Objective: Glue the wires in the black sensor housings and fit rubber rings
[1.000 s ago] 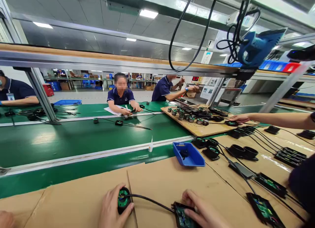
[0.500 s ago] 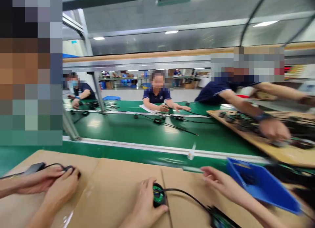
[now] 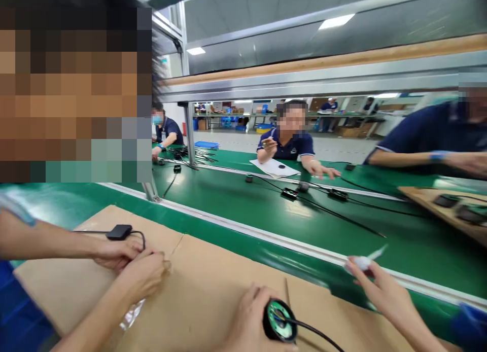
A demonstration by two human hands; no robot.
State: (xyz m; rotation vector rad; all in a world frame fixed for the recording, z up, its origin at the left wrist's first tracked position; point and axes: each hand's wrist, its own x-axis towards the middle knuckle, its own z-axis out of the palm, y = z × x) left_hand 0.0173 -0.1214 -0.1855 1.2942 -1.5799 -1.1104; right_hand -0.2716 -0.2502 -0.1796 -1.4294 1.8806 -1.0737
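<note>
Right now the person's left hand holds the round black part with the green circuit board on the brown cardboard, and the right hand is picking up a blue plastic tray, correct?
Not quite. The head view shows the right hand pinching a small white tube with a pointed nozzle, not a tray. The left hand does hold the round black part with the green circuit board on the brown cardboard.

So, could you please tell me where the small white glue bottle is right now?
In the head view, the glue bottle is at lower right, pinched in the right hand above the green conveyor belt's near edge.
</note>
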